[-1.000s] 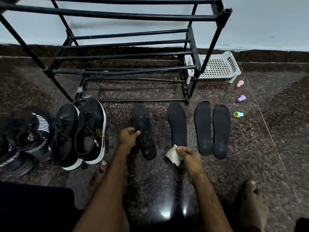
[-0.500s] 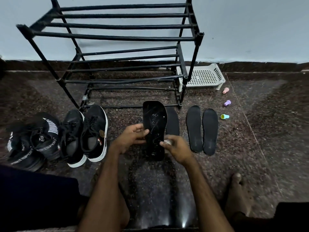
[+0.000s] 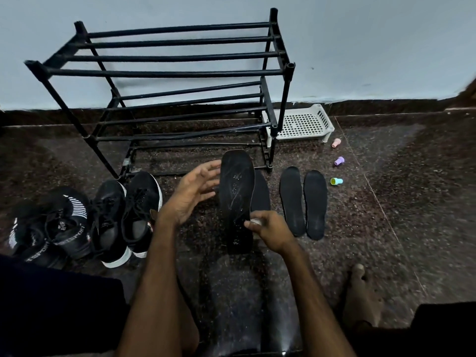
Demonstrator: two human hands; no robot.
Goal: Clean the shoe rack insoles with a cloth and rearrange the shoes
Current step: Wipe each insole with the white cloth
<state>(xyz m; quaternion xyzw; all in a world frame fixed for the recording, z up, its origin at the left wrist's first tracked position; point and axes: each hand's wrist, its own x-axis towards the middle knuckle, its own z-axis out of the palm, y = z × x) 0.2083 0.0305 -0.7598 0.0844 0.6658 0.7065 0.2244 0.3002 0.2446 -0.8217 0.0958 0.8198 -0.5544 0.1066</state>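
Right hand (image 3: 270, 230) grip pinches the raised black insole (image 3: 237, 199) at centre frame, the white cloth (image 3: 256, 222) mostly hidden under its fingers. Left hand (image 3: 193, 195) spread beside the insole's left edge, contact unclear. A second insole (image 3: 261, 197) lies half hidden behind.

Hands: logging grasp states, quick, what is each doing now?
Left hand: open, fingers spread beside the raised insole.
Right hand: pinching that insole, white cloth tucked under its fingers.

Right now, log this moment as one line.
insole: held up | right hand: pinches insole and cloth | left hand: open beside it
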